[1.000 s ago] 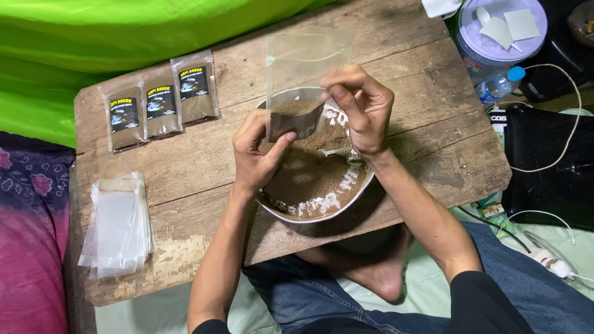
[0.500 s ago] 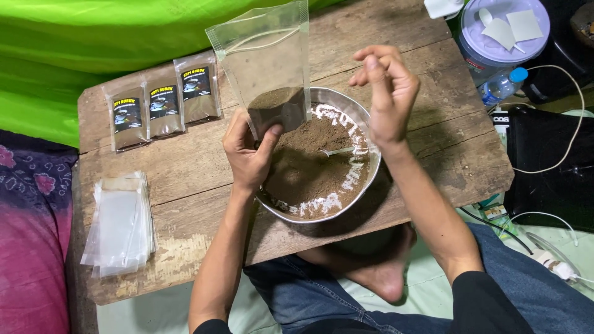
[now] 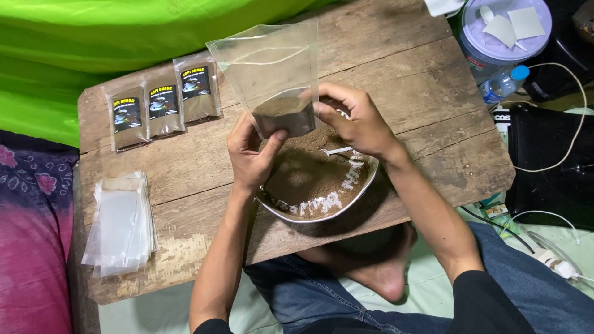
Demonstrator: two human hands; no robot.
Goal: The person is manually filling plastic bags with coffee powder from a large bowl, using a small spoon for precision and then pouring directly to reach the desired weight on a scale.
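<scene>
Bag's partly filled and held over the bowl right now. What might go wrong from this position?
1. The clear bag looks open at the top and is pinched only at its base by the left hand and right hand; a tilt may spill brown powder.
2. The metal bowl overhangs the table's near edge; a bump might tip it.

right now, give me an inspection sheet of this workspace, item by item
surface: worn wooden table, low to the floor.
job's things: clear pouch partly filled with brown powder, held upright over a metal bowl of the same powder; a spoon lies in it.
clutter: three filled labelled packets at the back left; stack of empty bags at the front left.
grippers: left hand and right hand both grip the pouch's lower part.
cables: white cable on the right, off the table.
surroundings: green cloth, lidded tub, bottle.
</scene>
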